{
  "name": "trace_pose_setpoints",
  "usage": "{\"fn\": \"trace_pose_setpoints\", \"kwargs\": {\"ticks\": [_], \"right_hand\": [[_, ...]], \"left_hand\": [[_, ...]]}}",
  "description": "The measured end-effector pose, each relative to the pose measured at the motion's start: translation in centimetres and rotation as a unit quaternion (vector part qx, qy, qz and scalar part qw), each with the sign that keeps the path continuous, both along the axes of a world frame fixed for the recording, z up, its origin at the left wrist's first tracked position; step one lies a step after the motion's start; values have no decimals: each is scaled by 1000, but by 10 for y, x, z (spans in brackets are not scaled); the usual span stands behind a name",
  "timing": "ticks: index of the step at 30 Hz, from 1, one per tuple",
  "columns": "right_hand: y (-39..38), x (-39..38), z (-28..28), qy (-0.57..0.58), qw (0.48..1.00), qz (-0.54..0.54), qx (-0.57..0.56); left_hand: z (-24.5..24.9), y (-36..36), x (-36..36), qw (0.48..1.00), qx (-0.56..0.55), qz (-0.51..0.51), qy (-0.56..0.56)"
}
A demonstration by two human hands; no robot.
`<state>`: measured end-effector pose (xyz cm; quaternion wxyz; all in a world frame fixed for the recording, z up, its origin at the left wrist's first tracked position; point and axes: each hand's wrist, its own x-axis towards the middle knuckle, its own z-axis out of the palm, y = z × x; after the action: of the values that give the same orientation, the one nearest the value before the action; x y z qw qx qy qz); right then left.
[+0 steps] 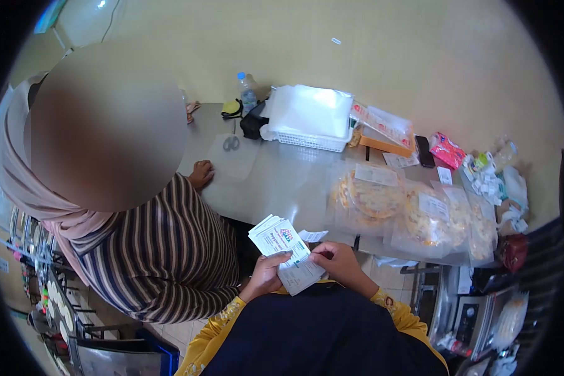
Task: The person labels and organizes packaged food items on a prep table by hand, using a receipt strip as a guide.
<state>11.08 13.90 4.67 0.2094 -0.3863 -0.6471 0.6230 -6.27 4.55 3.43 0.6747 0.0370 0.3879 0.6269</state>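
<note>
My left hand is closed around a fanned stack of printed labels, thumb on top, in front of my body near the table edge. The top label carries a red and green logo and the word "Pepperoni". My right hand is closed in a pinch at the right edge of the stack, fingertips at a paper label. Just above those fingertips a small white slip sticks out. Bagged pizzas with white labels lie on the table, up and right of my hands.
A person in a striped top is close on my left, one hand on the metal table. Scissors, a white basket, an orange box, a phone and crumpled plastic lie farther back.
</note>
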Motion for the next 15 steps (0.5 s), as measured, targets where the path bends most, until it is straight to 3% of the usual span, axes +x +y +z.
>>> {"fn": "trace_pose_setpoints", "kwargs": {"ticks": [2, 5, 8, 11, 15], "right_hand": [[-5, 0, -5, 14, 995, -76, 62], [7, -2, 0, 25, 919, -85, 383], [11, -3, 1, 50, 964, 41, 256], [8, -4, 0, 21, 986, 61, 152], [4, -5, -6, 82, 996, 15, 13]], "left_hand": [[1, -1, -3, 1000, -7, -13, -4], [0, -5, -11, 999, -14, -45, -24], [1, -8, -15, 996, -5, -77, -46], [-1, -12, -16, 994, 3, -95, -50], [-8, -15, -18, 989, 5, -105, -106]]}}
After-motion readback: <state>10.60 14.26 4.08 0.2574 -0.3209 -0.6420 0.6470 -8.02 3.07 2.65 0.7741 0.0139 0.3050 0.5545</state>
